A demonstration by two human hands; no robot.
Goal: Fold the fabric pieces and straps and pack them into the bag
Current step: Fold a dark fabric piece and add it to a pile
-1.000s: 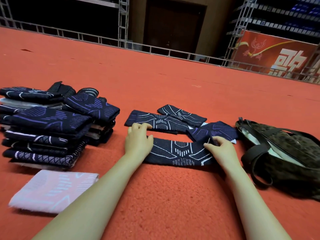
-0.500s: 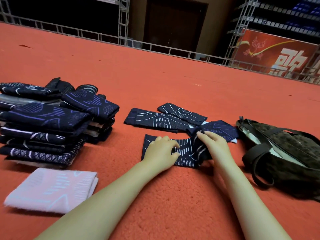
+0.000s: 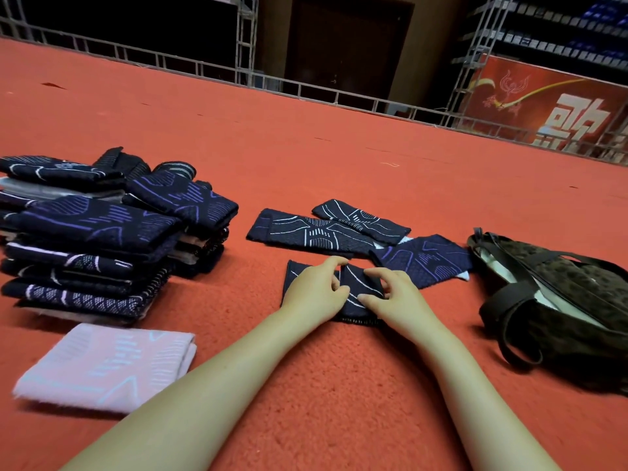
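On the carpet (image 3: 339,158), a folded strap (image 3: 356,290) lies front and centre under both hands, the left hand (image 3: 314,294) on its left part and the right hand (image 3: 394,294) on its right. Behind it lie three loose straps (image 3: 306,231). A stack of folded pieces (image 3: 95,239) stands far left with a single folded cloth (image 3: 105,365) before it, and the bag (image 3: 557,300) lies far right.

Head cam, looks fwd and down, close over red carpet (image 3: 339,158)
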